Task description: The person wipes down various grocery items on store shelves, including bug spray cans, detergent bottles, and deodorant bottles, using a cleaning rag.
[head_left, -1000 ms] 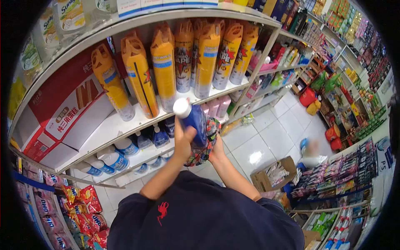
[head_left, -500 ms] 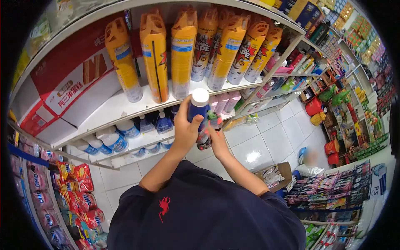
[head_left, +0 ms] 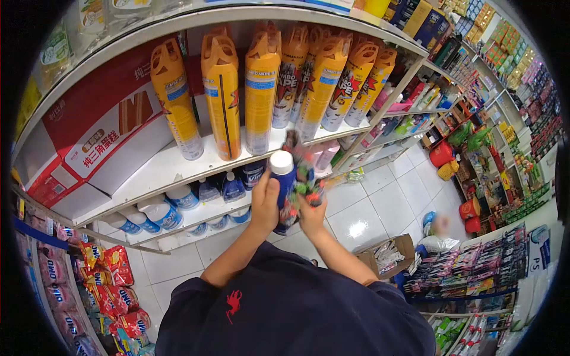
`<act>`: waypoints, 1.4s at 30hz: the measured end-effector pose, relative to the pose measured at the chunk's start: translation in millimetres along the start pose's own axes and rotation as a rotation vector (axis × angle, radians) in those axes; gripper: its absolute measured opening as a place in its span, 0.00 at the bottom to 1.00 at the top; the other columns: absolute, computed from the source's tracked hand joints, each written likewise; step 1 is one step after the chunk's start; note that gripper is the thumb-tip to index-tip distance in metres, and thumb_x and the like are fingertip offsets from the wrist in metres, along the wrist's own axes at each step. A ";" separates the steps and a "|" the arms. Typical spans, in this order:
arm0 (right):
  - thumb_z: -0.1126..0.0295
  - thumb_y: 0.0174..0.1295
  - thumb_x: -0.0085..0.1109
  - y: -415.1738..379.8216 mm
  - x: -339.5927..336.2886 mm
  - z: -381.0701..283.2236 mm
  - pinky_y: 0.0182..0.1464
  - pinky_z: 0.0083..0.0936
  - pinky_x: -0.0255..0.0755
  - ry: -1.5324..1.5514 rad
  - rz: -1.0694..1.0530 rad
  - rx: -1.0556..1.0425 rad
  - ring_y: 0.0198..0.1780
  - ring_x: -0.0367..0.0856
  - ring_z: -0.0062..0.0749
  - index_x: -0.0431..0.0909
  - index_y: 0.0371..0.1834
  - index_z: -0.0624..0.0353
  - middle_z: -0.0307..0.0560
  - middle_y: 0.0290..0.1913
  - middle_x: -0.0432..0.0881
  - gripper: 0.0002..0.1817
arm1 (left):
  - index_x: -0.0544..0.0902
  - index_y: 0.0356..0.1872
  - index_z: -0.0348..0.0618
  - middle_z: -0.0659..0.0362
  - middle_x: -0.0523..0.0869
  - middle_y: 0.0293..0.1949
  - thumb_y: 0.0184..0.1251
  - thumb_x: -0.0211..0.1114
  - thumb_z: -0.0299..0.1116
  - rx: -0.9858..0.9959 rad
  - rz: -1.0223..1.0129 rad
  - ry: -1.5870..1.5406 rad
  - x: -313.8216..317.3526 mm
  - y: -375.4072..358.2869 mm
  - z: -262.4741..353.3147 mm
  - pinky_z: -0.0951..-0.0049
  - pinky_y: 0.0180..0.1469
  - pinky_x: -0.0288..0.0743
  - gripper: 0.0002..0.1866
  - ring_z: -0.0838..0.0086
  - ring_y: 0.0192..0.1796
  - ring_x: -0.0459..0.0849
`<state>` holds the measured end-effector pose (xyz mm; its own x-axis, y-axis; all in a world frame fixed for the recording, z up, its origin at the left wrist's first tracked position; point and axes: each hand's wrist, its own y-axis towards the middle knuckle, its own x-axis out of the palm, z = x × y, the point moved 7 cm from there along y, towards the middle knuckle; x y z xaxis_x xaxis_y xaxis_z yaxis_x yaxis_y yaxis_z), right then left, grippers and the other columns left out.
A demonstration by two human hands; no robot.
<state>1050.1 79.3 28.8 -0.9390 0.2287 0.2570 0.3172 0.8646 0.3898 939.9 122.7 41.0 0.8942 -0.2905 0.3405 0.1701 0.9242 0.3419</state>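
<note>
My left hand (head_left: 265, 202) is closed around a dark blue bottle (head_left: 285, 184) with a white cap, held upright in front of the lower shelf. In my right hand (head_left: 312, 215) is a dark cloth (head_left: 309, 188) with a red and green pattern, smeared by motion. The cloth lies against the bottle's right side, and part of it sticks up past the cap. Similar blue bottles (head_left: 233, 187) stand on the lower shelf just to the left of my hands.
Yellow-orange spray cans (head_left: 259, 95) line the upper shelf (head_left: 154, 172), beside a red and white carton (head_left: 95, 127). White-and-blue tubs (head_left: 159, 212) stand below. An open cardboard box (head_left: 389, 256) sits on the tiled floor at right. Detergent packs (head_left: 119, 296) fill the left side.
The patterned cloth has swung upward along the bottle, now reaching above the cap. Bottle and hands sit a little lower in view, and the shelves have shifted slightly down too.
</note>
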 end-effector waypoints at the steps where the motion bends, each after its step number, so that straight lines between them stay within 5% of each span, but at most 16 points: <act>1: 0.80 0.50 0.52 -6.9 -6.3 14.4 0.48 0.23 0.64 -0.074 0.041 0.027 0.44 0.72 0.27 0.63 0.50 0.69 0.48 0.44 0.73 0.21 | 0.67 0.49 0.29 0.55 0.77 0.40 0.64 0.43 0.50 -0.015 0.068 -0.004 -4.5 1.1 3.1 0.77 0.47 0.63 0.29 0.76 0.42 0.73; 9: 0.79 0.51 0.48 -23.5 -30.4 55.3 0.52 0.25 0.61 -0.075 -0.012 0.067 0.47 0.71 0.29 0.64 0.48 0.67 0.47 0.46 0.72 0.18 | 0.67 0.49 0.28 0.55 0.78 0.38 0.62 0.44 0.53 0.058 0.032 -0.054 -17.2 10.5 16.8 0.78 0.45 0.64 0.32 0.78 0.41 0.73; 11: 0.79 0.51 0.51 -8.2 -33.1 53.9 0.42 0.23 0.68 0.043 0.197 0.265 0.40 0.73 0.24 0.64 0.47 0.67 0.45 0.40 0.75 0.18 | 0.68 0.48 0.28 0.55 0.78 0.37 0.62 0.45 0.53 0.102 0.023 -0.006 -17.0 10.4 13.1 0.78 0.43 0.65 0.32 0.78 0.39 0.73; 15: 0.75 0.47 0.55 14.9 10.8 -8.9 0.43 0.21 0.67 0.074 -0.027 0.115 0.40 0.74 0.25 0.68 0.43 0.67 0.45 0.39 0.75 0.18 | 0.71 0.45 0.27 0.55 0.79 0.32 0.61 0.46 0.52 0.076 -0.049 0.094 -11.7 2.8 6.4 0.77 0.37 0.67 0.30 0.78 0.33 0.74; 16: 0.73 0.44 0.58 20.5 25.9 -35.0 0.44 0.22 0.66 -0.125 -0.106 -0.034 0.40 0.74 0.28 0.68 0.42 0.68 0.46 0.39 0.75 0.20 | 0.71 0.45 0.27 0.55 0.79 0.32 0.61 0.46 0.52 0.072 -0.052 0.094 -11.3 1.7 4.6 0.77 0.37 0.67 0.30 0.78 0.33 0.74; 19: 0.73 0.42 0.59 24.1 38.1 -48.5 0.44 0.22 0.66 -0.254 -0.152 -0.174 0.39 0.74 0.27 0.69 0.41 0.68 0.45 0.38 0.76 0.20 | 0.71 0.44 0.27 0.53 0.79 0.28 0.61 0.46 0.51 0.331 -0.073 0.289 -8.0 -2.4 19.3 0.76 0.33 0.67 0.29 0.77 0.31 0.76; 21: 0.73 0.42 0.59 25.6 39.0 -51.5 0.44 0.22 0.65 -0.215 -0.145 -0.177 0.39 0.73 0.25 0.70 0.40 0.67 0.45 0.39 0.76 0.20 | 0.71 0.44 0.27 0.52 0.80 0.28 0.61 0.46 0.52 0.298 -0.046 0.569 -13.9 -6.5 26.3 0.76 0.32 0.68 0.30 0.76 0.30 0.77; 23: 0.72 0.42 0.59 26.1 35.5 -33.7 0.45 0.22 0.65 0.001 -0.190 0.057 0.40 0.71 0.23 0.70 0.40 0.67 0.44 0.39 0.75 0.20 | 0.72 0.43 0.26 0.53 0.80 0.26 0.60 0.46 0.54 0.281 -0.054 0.228 -17.0 -1.8 35.0 0.78 0.30 0.67 0.32 0.77 0.28 0.77; 28: 0.70 0.46 0.57 21.8 20.7 -12.0 0.45 0.21 0.64 0.032 -0.134 0.049 0.40 0.71 0.22 0.69 0.42 0.66 0.42 0.38 0.75 0.19 | 0.74 0.40 0.26 0.56 0.76 0.19 0.58 0.45 0.58 0.271 0.000 0.243 -25.8 -3.2 35.7 0.79 0.24 0.63 0.35 0.80 0.22 0.72; 31: 0.69 0.49 0.55 21.2 8.3 1.3 0.47 0.22 0.63 -0.032 -0.124 0.090 0.42 0.70 0.24 0.66 0.46 0.66 0.42 0.41 0.74 0.21 | 0.76 0.32 0.29 0.59 0.64 0.10 0.56 0.42 0.63 0.257 0.114 0.342 -38.1 -2.1 34.2 0.75 0.19 0.51 0.38 0.81 0.16 0.62; 38: 0.68 0.55 0.50 5.5 -23.6 63.4 0.51 0.25 0.61 0.098 0.012 0.333 0.49 0.68 0.27 0.61 0.52 0.64 0.44 0.48 0.70 0.22 | 0.74 0.29 0.26 0.64 0.72 0.19 0.58 0.43 0.60 0.194 0.268 0.062 -50.7 6.7 32.8 0.81 0.25 0.56 0.36 0.84 0.23 0.65; 42: 0.58 0.60 0.42 -8.2 -5.9 75.3 0.54 0.33 0.62 0.441 0.122 0.579 0.52 0.68 0.34 0.61 0.54 0.59 0.46 0.51 0.70 0.22 | 0.75 0.29 0.26 0.63 0.75 0.21 0.58 0.43 0.60 0.129 0.273 0.111 -57.4 5.7 14.8 0.82 0.29 0.61 0.36 0.83 0.26 0.68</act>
<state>1043.0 104.6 -42.5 -0.7225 0.2423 0.6475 0.1803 0.9702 -0.1620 883.4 141.0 36.4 0.9405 -0.0004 0.3397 -0.1300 0.9234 0.3612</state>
